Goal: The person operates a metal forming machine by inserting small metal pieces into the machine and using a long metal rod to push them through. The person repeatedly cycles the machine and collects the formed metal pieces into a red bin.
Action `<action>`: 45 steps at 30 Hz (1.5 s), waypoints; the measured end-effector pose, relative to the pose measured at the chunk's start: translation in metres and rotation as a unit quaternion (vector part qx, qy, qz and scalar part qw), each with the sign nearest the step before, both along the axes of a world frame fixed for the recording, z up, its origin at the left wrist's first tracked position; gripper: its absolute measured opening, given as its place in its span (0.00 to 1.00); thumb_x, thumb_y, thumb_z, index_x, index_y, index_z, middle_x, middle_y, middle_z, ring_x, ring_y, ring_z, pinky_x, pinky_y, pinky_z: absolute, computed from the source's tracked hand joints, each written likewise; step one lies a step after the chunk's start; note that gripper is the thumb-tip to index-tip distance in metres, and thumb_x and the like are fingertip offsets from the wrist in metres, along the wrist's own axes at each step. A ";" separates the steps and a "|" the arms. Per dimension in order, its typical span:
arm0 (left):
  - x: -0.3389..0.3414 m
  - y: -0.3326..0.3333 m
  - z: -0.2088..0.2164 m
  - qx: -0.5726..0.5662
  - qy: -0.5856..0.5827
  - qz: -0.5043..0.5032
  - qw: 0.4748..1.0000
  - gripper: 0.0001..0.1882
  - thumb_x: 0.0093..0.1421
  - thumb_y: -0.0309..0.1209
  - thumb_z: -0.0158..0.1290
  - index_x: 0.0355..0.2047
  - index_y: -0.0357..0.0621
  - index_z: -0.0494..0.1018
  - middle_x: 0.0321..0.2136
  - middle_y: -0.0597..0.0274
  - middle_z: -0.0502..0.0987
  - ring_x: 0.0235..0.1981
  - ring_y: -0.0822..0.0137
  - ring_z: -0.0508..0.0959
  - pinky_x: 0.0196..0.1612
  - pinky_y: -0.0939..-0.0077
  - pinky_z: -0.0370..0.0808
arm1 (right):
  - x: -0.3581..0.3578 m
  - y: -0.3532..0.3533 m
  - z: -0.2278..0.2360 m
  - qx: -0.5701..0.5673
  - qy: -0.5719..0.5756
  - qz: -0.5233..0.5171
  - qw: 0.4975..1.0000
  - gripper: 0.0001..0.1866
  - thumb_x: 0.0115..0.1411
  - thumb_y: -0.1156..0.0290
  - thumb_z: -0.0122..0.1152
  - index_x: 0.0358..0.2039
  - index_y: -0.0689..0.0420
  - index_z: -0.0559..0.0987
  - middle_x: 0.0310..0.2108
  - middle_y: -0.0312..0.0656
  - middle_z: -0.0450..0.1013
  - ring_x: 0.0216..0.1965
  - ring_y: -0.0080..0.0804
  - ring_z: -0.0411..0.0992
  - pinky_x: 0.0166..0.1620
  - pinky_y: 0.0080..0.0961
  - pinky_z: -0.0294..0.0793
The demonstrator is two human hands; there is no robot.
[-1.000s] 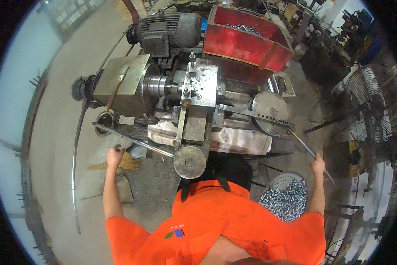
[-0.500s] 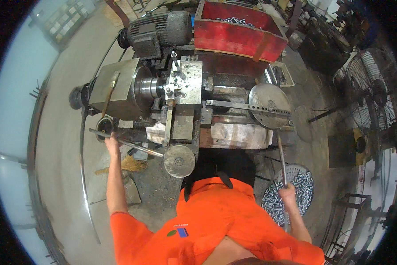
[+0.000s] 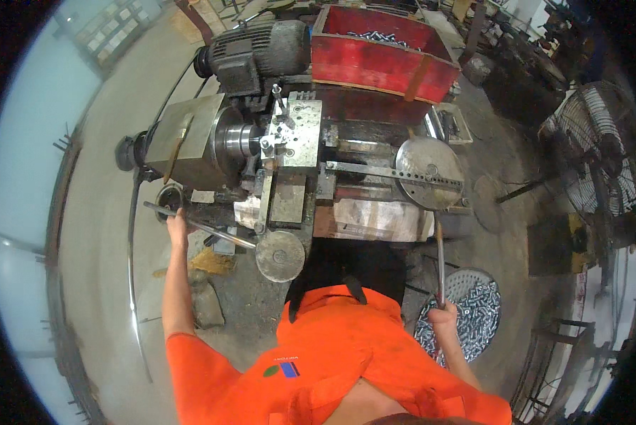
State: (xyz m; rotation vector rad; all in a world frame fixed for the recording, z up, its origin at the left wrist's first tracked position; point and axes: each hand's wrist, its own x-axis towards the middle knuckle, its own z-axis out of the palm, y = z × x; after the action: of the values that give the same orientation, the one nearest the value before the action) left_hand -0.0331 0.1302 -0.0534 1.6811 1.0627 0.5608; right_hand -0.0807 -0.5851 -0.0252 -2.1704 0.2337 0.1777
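Note:
Closed around a long metal lever [image 3: 222, 236], my left hand [image 3: 177, 222] is left of the small lathe. This lever runs to a round steel disc [image 3: 280, 256] at the machine's front. My right hand [image 3: 443, 316] grips a second lever [image 3: 440, 258], which comes down from a larger disc [image 3: 429, 172] at the right. A flat bar with holes [image 3: 396, 172] links the larger disc to the slide. Between spindle and slide sits the steel tool block [image 3: 300, 134] with bolts on top, close to the shiny spindle nose [image 3: 241, 140]. Any workpiece there is too small to make out.
Behind the lathe are a motor [image 3: 261, 53] and a red box [image 3: 382, 64] of metal parts. A perforated basket [image 3: 467, 283] of shiny parts stands below my right hand. A brush [image 3: 178, 149] lies on the headstock cover. At right stands a fan [image 3: 594, 156].
My right hand and its lever have swung a little to the left. My left hand keeps its grip, while its lever and disc appear slightly shifted left with the view.

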 end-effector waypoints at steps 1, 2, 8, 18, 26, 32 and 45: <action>0.002 0.001 0.003 -0.023 0.042 0.002 0.999 0.16 0.58 0.37 0.48 0.36 0.33 0.69 0.27 0.56 0.74 0.20 0.64 0.76 0.18 0.69 0.77 | 0.006 -0.005 0.002 0.023 0.012 -0.020 0.999 0.12 0.40 0.72 0.54 0.27 0.63 0.73 0.15 0.33 0.62 0.18 0.22 0.59 0.21 0.24 0.59; 0.001 0.001 0.006 -0.024 0.043 0.003 0.999 0.16 0.57 0.37 0.48 0.36 0.33 0.68 0.27 0.56 0.74 0.21 0.64 0.77 0.18 0.69 0.77 | 0.013 -0.015 0.005 0.048 0.025 -0.038 0.998 0.17 0.39 0.70 0.55 0.31 0.65 0.74 0.13 0.38 0.64 0.17 0.26 0.61 0.21 0.26 0.61; 0.000 -0.034 0.036 -0.069 -0.018 -0.020 0.997 0.17 0.57 0.37 0.48 0.37 0.32 0.68 0.28 0.54 0.74 0.22 0.61 0.78 0.21 0.67 0.79 | 0.106 -0.137 -0.001 -0.407 -0.042 -0.015 0.912 0.30 0.37 0.67 0.59 0.45 0.63 0.72 0.21 0.57 0.72 0.25 0.56 0.72 0.30 0.47 0.72; -0.029 -0.007 0.015 -0.123 -0.039 -0.079 0.989 0.22 0.59 0.45 0.47 0.41 0.36 0.70 0.29 0.56 0.76 0.27 0.64 0.78 0.31 0.70 0.75 | 0.206 -0.123 -0.012 -0.534 -0.187 -0.128 0.814 0.44 0.39 0.66 0.60 0.60 0.57 0.59 0.58 0.53 0.59 0.57 0.49 0.60 0.59 0.43 0.57; -0.033 -0.026 -0.064 0.345 0.403 -0.320 0.785 0.25 0.55 0.51 0.50 0.36 0.38 0.75 0.33 0.44 0.77 0.35 0.49 0.78 0.37 0.54 0.73 | 0.098 -0.026 -0.077 -0.266 -0.151 0.026 0.952 0.36 0.36 0.71 0.60 0.53 0.58 0.70 0.58 0.54 0.60 0.58 0.51 0.59 0.57 0.34 0.62; -0.020 -0.080 -0.144 0.239 0.358 -0.040 0.902 0.26 0.54 0.51 0.50 0.31 0.37 0.75 0.31 0.42 0.77 0.36 0.45 0.78 0.38 0.53 0.74 | 0.092 0.024 -0.057 -0.190 -0.109 0.107 0.970 0.24 0.37 0.72 0.59 0.39 0.61 0.78 0.44 0.53 0.72 0.45 0.49 0.71 0.50 0.35 0.69; -0.057 -0.016 -0.128 0.288 0.396 -0.292 0.822 0.24 0.55 0.51 0.50 0.39 0.42 0.71 0.36 0.47 0.77 0.39 0.48 0.76 0.41 0.56 0.72 | 0.178 0.103 0.077 -0.145 -0.222 0.229 0.937 0.20 0.38 0.76 0.56 0.37 0.60 0.79 0.33 0.50 0.76 0.35 0.43 0.75 0.40 0.31 0.73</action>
State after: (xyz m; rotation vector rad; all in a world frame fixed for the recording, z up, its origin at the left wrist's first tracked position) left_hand -0.0904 0.1143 -0.1810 2.7658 0.8638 -0.3150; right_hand 0.0978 -0.4819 0.0515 -2.4600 -0.5390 -0.0974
